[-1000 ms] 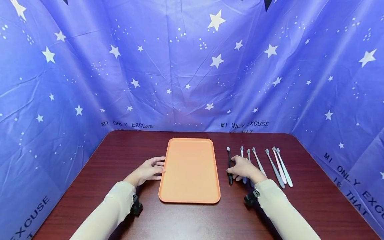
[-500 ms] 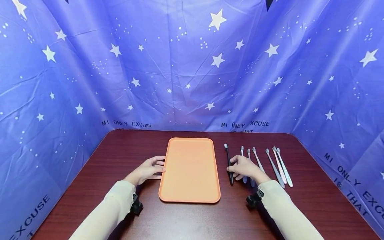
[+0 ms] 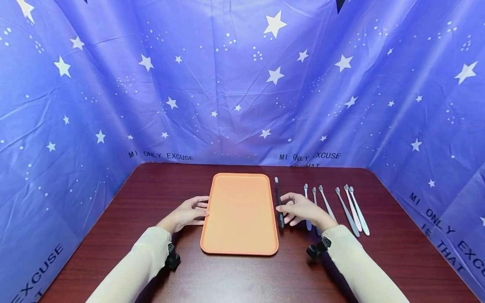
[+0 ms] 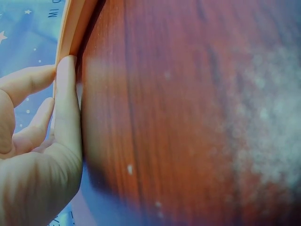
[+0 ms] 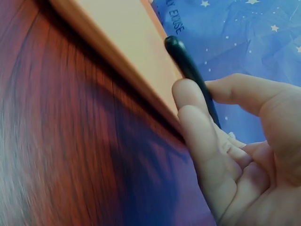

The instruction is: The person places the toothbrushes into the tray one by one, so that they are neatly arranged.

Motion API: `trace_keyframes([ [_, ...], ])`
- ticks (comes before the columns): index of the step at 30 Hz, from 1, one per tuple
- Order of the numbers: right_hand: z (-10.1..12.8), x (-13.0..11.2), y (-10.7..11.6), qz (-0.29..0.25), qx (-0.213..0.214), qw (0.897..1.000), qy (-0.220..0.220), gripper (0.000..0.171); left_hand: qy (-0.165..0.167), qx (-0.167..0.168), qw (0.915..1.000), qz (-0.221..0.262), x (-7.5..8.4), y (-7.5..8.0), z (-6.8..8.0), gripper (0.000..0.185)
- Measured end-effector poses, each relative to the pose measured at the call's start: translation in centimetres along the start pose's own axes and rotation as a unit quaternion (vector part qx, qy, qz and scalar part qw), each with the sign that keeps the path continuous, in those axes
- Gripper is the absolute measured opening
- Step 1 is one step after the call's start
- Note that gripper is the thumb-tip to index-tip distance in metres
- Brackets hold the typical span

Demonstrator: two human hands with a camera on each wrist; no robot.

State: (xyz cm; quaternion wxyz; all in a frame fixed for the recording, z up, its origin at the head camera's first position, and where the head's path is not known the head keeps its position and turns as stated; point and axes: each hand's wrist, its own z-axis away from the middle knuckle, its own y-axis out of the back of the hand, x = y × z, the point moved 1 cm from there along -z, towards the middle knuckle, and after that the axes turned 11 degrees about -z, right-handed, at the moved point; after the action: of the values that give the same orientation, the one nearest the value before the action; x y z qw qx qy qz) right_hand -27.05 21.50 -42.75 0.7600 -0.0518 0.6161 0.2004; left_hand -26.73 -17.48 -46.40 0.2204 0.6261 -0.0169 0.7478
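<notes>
Between the thumb and fingers of my right hand (image 3: 301, 208) is a black toothbrush (image 3: 278, 193), its pale bristle head pointing away from me. It stands just right of the orange tray (image 3: 239, 214); the right wrist view shows the dark handle end (image 5: 183, 59) above the fingertips. At the tray's left edge, my left hand (image 3: 185, 215) holds the rim (image 4: 77, 28), with digits on both sides of it. Just right of my right hand lie several toothbrushes, among them a blue one (image 3: 308, 226) and a grey one (image 3: 327, 204), partly covered by that hand.
Farther right lie a grey toothbrush (image 3: 348, 214), a pink one (image 3: 354, 210) and a pale green one (image 3: 361, 214), side by side. The dark red wooden table (image 3: 242, 280) ends at a blue star-patterned curtain (image 3: 242, 105) behind and at both sides.
My right hand has moved left with the black toothbrush, from beside the other toothbrushes to near the tray's right edge. The left hand and the tray have stayed put.
</notes>
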Motion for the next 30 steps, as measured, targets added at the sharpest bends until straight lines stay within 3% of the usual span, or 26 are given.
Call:
trace_keyframes([
  [15, -1.2, -0.4, -4.1, -0.066, -0.106, 0.992, 0.006, 0.061, 0.004, 0.004, 0.9999, 0.009, 0.0, 0.0, 0.0, 0.064],
  [30, -2.8, -1.1, -9.3, -0.119, -0.125, 0.985, -0.004, 0.042, 0.003, 0.003, 1.0, 0.003, 0.0, -0.1, 0.0, 0.064],
])
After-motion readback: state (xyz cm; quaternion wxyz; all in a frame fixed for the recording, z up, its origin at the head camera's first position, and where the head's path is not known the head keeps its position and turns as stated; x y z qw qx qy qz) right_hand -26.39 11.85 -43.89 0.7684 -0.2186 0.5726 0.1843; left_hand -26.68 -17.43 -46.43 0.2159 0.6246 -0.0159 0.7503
